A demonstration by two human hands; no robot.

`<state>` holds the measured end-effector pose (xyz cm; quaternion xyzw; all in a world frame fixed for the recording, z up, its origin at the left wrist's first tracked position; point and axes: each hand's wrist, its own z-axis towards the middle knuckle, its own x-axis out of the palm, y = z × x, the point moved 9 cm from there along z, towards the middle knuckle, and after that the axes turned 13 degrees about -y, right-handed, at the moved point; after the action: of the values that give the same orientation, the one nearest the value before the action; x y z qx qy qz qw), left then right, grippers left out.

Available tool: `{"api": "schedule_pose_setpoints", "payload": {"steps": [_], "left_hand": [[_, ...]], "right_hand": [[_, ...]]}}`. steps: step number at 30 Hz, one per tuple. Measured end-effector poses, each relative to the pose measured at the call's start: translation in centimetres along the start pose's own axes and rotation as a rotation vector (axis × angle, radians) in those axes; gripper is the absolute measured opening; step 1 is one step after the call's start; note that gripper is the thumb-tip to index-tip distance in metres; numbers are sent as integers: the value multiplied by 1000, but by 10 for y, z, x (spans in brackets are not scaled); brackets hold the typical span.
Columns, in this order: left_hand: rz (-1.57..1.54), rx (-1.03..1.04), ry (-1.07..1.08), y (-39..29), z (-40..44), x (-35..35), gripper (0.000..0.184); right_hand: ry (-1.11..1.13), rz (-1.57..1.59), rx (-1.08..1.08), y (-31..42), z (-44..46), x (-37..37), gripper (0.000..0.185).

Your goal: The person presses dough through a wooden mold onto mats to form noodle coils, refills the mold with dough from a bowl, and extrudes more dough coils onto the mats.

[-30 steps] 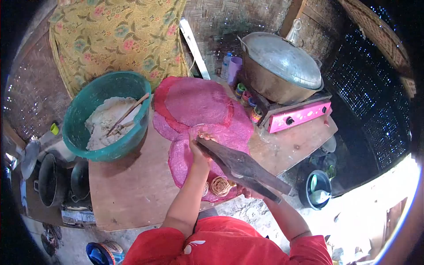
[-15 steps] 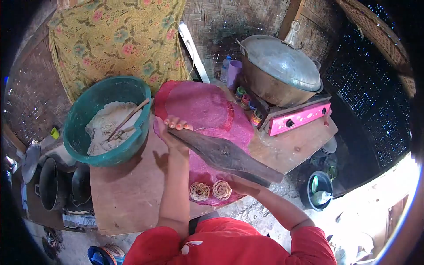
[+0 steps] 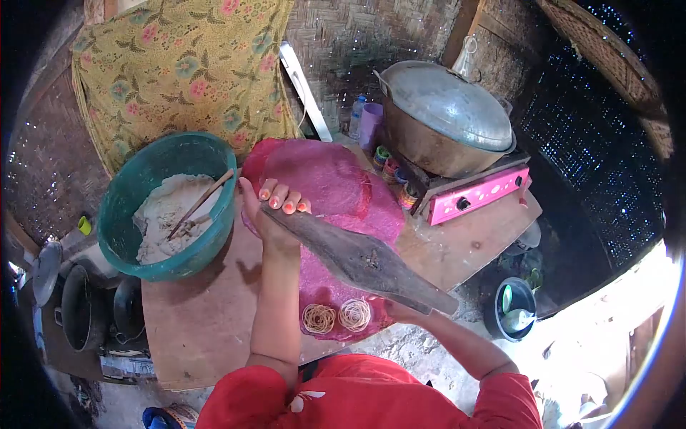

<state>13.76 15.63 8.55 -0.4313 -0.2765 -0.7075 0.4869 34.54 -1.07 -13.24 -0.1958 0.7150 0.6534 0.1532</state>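
A dark wooden press [image 3: 364, 261], wide in the middle and narrowing to a handle at each end, slants across my front above the table. My left hand [image 3: 275, 214] is closed around its left end, fingers curled over the top. At the right end my right hand [image 3: 401, 312] grips from beneath; the wood covers most of its fingers. Below the press lie two round nests of pale strands, the left nest [image 3: 319, 319] and the right nest [image 3: 354, 314], side by side on a pink sheet [image 3: 314, 171].
Left, a green basin [image 3: 118, 236] holds whitish dough [image 3: 171, 207] and a wooden stick [image 3: 200, 204]. A large lidded pot [image 3: 429, 136] sits on a pink-fronted stove [image 3: 482, 196] at back right. A purple cup [image 3: 370, 125] and bottle [image 3: 356, 118] stand beside it. A dark bucket [image 3: 496, 314] is lower right.
The press has tilted so more of its broad top face shows, and its middle sits slightly lower in view. My right hand has shifted a little right. The camera view has moved slightly.
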Motion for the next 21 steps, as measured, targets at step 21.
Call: {"api": "schedule_pose_setpoints", "payload": {"steps": [21], "left_hand": [[106, -121, -459, 80, 5, -66, 66]], "right_hand": [[325, 464, 472, 87, -55, -76, 72]]}}
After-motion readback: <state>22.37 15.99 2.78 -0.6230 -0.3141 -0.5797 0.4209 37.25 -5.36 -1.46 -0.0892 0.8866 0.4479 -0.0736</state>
